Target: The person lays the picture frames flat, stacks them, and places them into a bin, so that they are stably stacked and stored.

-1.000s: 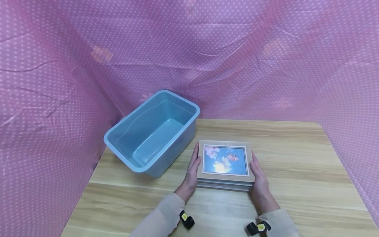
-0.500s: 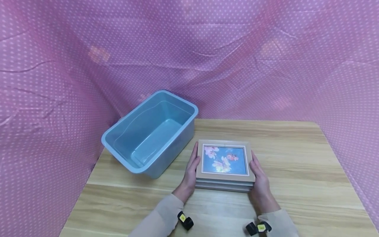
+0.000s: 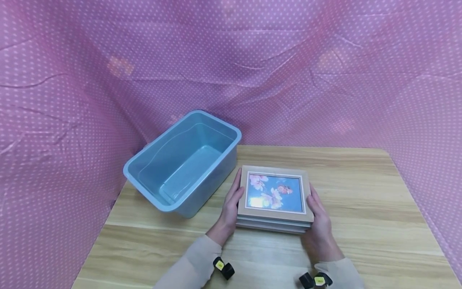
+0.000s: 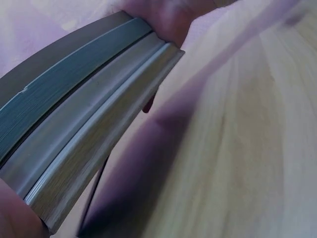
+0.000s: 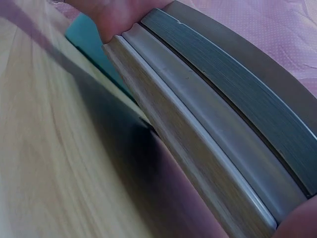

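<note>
A stack of several picture frames (image 3: 272,225) is held between both hands over the wooden table. The top frame (image 3: 276,216) has a tan border and a picture of pink and white blossoms on blue. My left hand (image 3: 228,209) grips the stack's left side, and my right hand (image 3: 320,224) grips its right side. In the left wrist view the stacked frame edges (image 4: 84,99) show tan, teal, grey and wood-brown, tilted, with a shadowed gap beneath. The right wrist view shows the same edges (image 5: 208,109) raised off the table. Fingers under the stack are mostly hidden.
A blue plastic bin (image 3: 216,170) with nothing in it stands left of the stack, close to the left hand. Its corner (image 5: 91,47) shows in the right wrist view. The wooden table (image 3: 361,192) ends at a pink dotted cloth (image 3: 281,80) behind and on both sides.
Both hands have raised the stack slightly, and it now tilts a little down to the right. The bin has stayed in place; the head view shifted slightly.
</note>
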